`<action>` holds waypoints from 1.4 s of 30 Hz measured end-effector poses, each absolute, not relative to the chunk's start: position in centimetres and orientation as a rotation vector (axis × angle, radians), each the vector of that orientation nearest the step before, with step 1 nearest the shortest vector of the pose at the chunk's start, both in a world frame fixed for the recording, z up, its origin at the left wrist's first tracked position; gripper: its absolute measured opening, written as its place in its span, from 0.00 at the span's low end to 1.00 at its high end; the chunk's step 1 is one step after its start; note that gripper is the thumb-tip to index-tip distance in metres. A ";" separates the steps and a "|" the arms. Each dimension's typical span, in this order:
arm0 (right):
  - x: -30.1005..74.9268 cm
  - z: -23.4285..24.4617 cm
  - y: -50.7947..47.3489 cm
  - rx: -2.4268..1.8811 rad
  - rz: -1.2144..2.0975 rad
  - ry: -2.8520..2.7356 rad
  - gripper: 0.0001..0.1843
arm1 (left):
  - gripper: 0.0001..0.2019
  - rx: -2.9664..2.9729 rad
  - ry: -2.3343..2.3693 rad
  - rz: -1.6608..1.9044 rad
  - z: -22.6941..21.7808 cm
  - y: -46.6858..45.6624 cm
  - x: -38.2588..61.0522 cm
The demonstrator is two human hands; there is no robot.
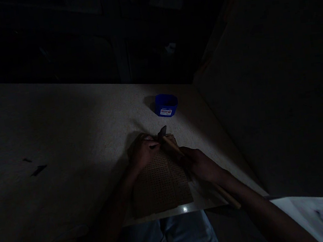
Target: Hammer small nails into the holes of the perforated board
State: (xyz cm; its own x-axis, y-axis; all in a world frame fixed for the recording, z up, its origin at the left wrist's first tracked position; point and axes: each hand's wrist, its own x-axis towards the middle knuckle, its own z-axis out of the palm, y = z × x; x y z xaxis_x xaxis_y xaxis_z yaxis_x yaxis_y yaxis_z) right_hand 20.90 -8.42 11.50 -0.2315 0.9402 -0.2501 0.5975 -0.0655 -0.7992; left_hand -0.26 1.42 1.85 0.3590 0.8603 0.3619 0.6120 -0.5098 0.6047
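Observation:
My right hand [198,163] is wrapped around the wooden handle of a hammer [173,145]. The handle's end sticks out behind my wrist, and the dark metal head lies near the far edge of a brown sheet [160,178]. This sheet looks like layered cardboard, covered with rows of small marks or holes. My left hand [144,153] rests on the sheet's far left part, its fingers drawn together beside the hammer head. Whatever they pinch is too dark and small to make out.
Beyond the sheet stands a blue plastic container [166,105] with a white label. Small dark scraps [39,170] lie on the left of the pale table [69,121]. A dark wall or panel [268,95] rises along the right side. The room is dim.

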 end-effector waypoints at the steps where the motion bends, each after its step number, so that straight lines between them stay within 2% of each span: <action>1: 20.9 11.6 -8.4 -1.635 1.218 -1.834 0.17 | 0.06 2.256 1.294 0.938 1.8 1.4 -0.3; 6: 20.8 11.7 -8.4 -1.588 1.163 -1.821 0.20 | 0.08 2.270 1.283 0.906 1.8 1.4 -0.3; 13: 20.8 11.9 -8.1 -1.627 1.141 -1.913 0.19 | 0.05 2.223 1.333 0.869 1.8 1.3 -0.3; 22: 20.5 12.0 -7.9 -1.659 1.129 -1.960 0.17 | 0.07 2.196 1.327 0.849 1.9 1.4 -0.3; 27: 20.5 12.1 -8.0 -1.593 1.064 -1.881 0.20 | 0.09 2.228 1.330 0.863 1.6 1.4 -0.2; 31: 20.7 11.8 -7.8 -1.643 1.133 -1.919 0.17 | 0.05 2.201 1.295 0.903 1.4 1.5 -0.2; 36: 20.6 12.0 -8.3 -1.586 1.067 -1.876 0.19 | 0.09 2.216 1.320 0.854 1.8 1.5 -0.2; 42: 20.3 11.4 -8.4 -1.678 1.144 -1.876 0.16 | 0.07 2.199 1.319 0.878 1.9 1.4 -0.1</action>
State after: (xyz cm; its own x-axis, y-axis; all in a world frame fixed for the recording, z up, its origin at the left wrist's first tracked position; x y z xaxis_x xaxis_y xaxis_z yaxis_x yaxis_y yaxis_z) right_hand 20.30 -8.44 11.38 -0.2191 0.9470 -0.2348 0.6426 -0.0410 -0.7651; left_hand -0.15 1.37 1.87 0.3476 0.8888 0.2986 0.6184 -0.4567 0.6395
